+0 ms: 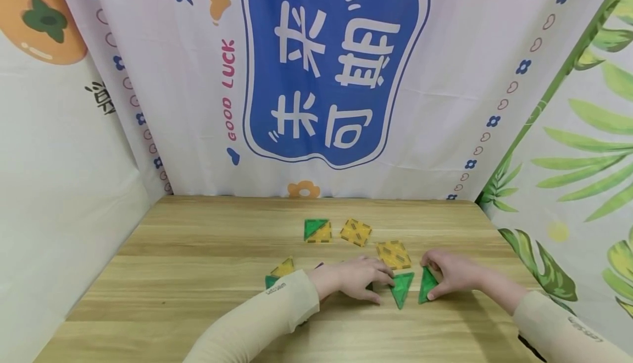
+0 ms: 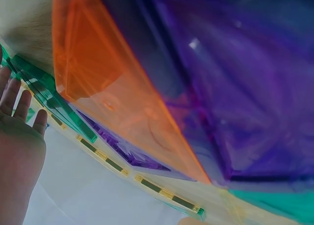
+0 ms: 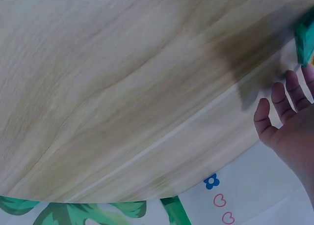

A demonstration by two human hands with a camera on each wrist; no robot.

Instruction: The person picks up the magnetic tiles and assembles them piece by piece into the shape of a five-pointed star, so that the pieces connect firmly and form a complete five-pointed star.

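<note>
In the head view my right hand (image 1: 452, 273) pinches a green triangular magnetic tile (image 1: 427, 286), thumb at its lower end and fingers at the top. Just left of it, a second green triangular tile (image 1: 404, 288) lies point toward me. The fingertips of my left hand (image 1: 358, 278) are at that tile's left corner, with the thumb lower and apart from it. Above these two sits a yellow square made of tiles (image 1: 394, 255). The left wrist view shows an orange tile (image 2: 113, 87) and a purple tile (image 2: 245, 87) close below that wrist.
Farther back on the wooden table (image 1: 207, 242) are a green-and-yellow square (image 1: 317, 230) and another yellow square (image 1: 356, 232). A yellow triangle (image 1: 283, 268) and a green tile (image 1: 270, 281) show beside my left sleeve, which hides more tiles. Printed cloth (image 1: 445, 77) hangs behind the table.
</note>
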